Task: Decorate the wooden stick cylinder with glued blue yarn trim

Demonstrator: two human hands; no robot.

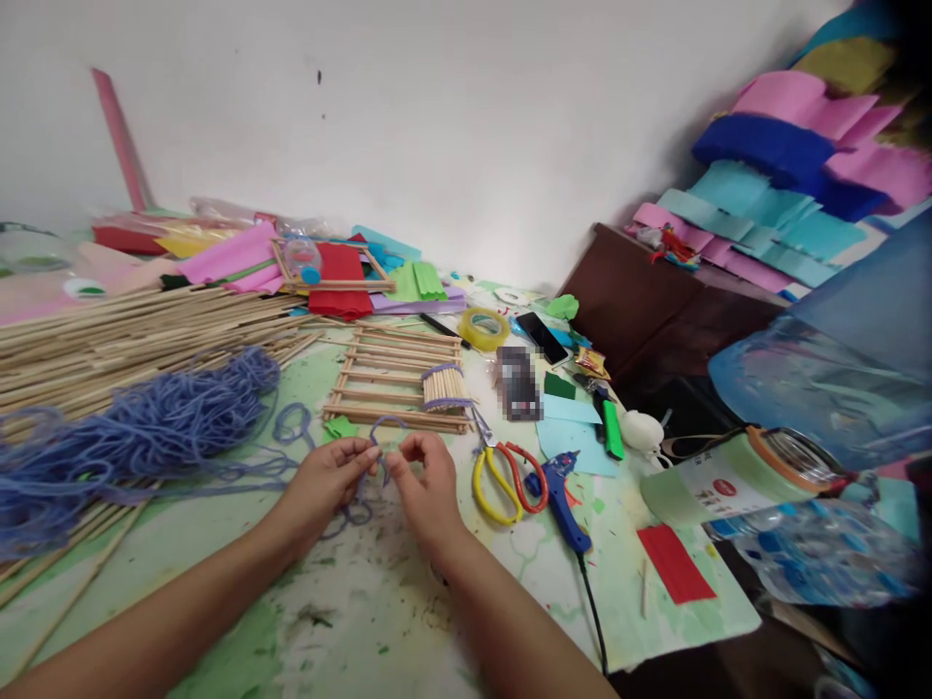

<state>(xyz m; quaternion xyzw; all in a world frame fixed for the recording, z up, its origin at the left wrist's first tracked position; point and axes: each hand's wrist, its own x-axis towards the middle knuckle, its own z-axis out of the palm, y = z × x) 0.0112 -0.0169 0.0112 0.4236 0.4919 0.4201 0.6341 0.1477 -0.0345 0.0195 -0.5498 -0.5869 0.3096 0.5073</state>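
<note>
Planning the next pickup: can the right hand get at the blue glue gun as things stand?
Probably yes: the blue glue gun lies uncovered, though the right hand, now beside the purple yarn, would need to clear the scissors between them.

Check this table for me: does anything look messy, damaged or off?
The yarn sprawls in a tangle over the sticks, loose loops trailing toward the left hand. Dark smudges mark the table nearby. Nothing looks clearly spilled or broken.

Bare tabletop opens nearest the wearer; scissors and glue gun obstruct the right side
</note>
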